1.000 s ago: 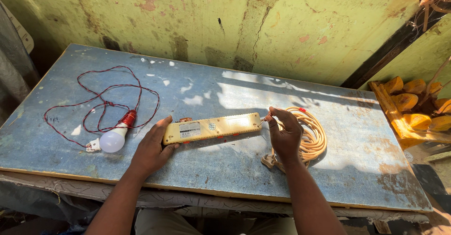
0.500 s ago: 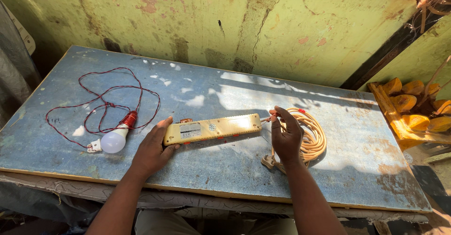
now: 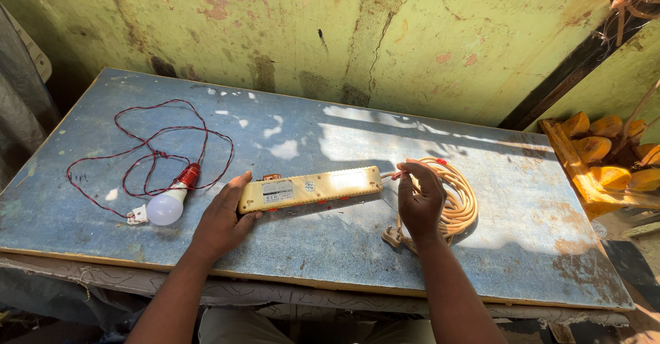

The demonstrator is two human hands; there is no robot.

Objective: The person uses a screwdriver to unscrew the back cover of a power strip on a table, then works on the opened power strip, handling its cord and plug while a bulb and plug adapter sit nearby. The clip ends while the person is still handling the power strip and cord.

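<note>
- Worktop (image 3: 330, 261): a worn blue board, paint scuffed, set against a peeling yellow-green wall (image 3: 412, 41); sun patches fall across its far half.
- Power strip (image 3: 311, 189): long, yellow, lying flat near the middle of the worktop, its length running left to right, right end tilted slightly away.
- Left hand (image 3: 223, 219): palm down at the strip's left end, thumb along the near edge, fingers against the end. Grip is loose, pressed on the strip rather than wrapped round it.
- Right hand (image 3: 419, 198): raised just off the strip's right end, fingertips pinched together on the thin wires where the cable leaves the strip.
- Cable coil (image 3: 459, 200): yellow, looped in a flat bundle to the right of the strip, partly behind the right hand; its plug (image 3: 392, 236) lies on the worktop at the near side.
- Bulb (image 3: 167, 206): white, in a red holder, well left of the strip, near the left hand but apart from it; a thin red wire (image 3: 148, 145) sprawls in loose loops behind it.
- Yellow objects (image 3: 605, 158) stacked off the worktop's right edge; too unclear to name.
</note>
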